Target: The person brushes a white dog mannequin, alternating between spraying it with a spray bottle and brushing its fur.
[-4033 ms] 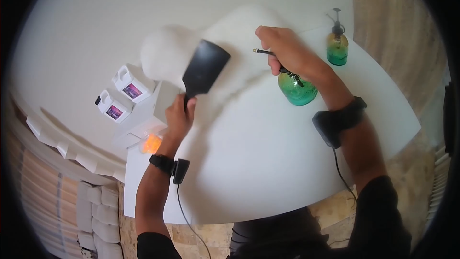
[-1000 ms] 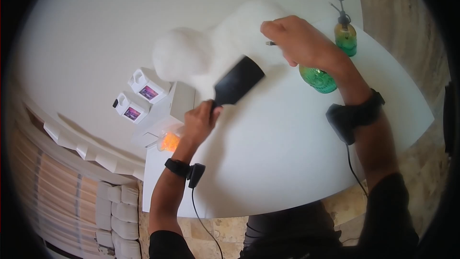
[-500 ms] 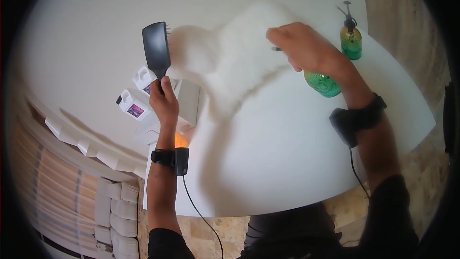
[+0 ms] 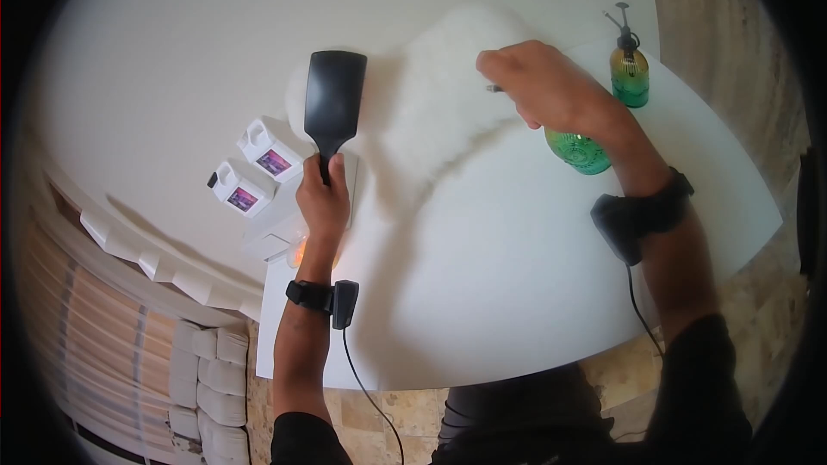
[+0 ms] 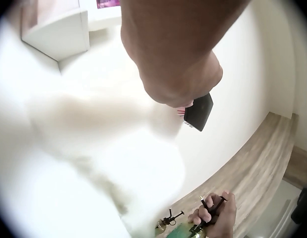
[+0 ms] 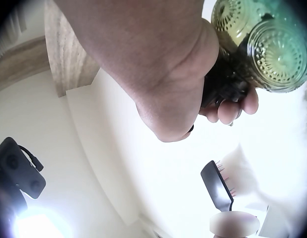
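In the head view my left hand [image 4: 324, 203] grips the handle of a black paddle brush [image 4: 336, 96], its back turned to the camera. The brush head is over the rounded end of a white fluffy form [image 4: 439, 77]; contact cannot be told. My right hand [image 4: 556, 86] has its fingers curled round the black neck of a green glass spray bottle [image 4: 581, 153], held near the form's right part. The right wrist view shows the fingers [image 6: 228, 112] at the black sprayer, and the brush [image 6: 217, 186] bristles facing the white form.
A second green and yellow spray bottle [image 4: 630, 73] stands at the table's right back. Two white jugs [image 4: 275, 151] with purple labels stand at the left by a white box [image 4: 351, 185]. An orange-filled container [image 4: 297, 251] is partly behind my left forearm. The white table [image 4: 517, 293] curves at the front.
The brush swung left past the form's rounded end, then came back a little to the right over it. My right hand has barely moved in the last half second.
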The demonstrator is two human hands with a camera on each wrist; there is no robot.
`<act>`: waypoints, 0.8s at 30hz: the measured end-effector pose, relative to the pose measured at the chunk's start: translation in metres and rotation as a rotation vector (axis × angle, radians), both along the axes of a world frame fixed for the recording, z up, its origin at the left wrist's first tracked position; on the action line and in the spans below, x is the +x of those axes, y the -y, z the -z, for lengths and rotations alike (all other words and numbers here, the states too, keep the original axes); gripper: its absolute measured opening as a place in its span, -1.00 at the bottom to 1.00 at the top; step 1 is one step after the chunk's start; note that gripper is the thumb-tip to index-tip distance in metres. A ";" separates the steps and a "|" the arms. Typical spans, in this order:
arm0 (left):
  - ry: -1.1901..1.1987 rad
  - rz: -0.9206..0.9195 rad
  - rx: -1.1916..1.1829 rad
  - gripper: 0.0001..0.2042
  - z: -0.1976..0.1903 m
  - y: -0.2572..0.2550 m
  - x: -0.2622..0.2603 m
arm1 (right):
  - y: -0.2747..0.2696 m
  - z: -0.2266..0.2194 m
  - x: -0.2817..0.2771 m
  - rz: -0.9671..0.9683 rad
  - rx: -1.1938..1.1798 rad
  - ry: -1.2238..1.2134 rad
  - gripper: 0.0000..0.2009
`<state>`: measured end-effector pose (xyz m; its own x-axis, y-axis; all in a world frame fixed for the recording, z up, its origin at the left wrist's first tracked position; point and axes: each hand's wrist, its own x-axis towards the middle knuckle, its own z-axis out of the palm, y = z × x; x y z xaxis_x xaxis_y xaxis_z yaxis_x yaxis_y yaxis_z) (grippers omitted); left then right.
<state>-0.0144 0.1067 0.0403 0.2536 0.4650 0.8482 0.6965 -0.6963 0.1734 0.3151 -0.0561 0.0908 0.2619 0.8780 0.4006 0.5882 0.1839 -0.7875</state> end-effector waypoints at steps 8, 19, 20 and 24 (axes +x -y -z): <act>-0.159 -0.058 0.100 -0.72 0.024 0.006 -0.004 | -0.002 0.001 -0.003 0.016 -0.022 0.008 -0.56; -0.443 0.271 -0.130 -0.72 0.063 0.024 0.008 | -0.008 -0.003 -0.006 0.005 -0.025 0.025 -0.57; -0.442 0.281 -0.149 -0.72 0.064 0.024 0.009 | -0.008 -0.004 -0.006 -0.004 -0.024 0.034 -0.57; -0.211 0.243 -0.109 -0.69 0.056 0.019 0.010 | -0.004 -0.002 -0.004 0.003 -0.023 0.009 -0.57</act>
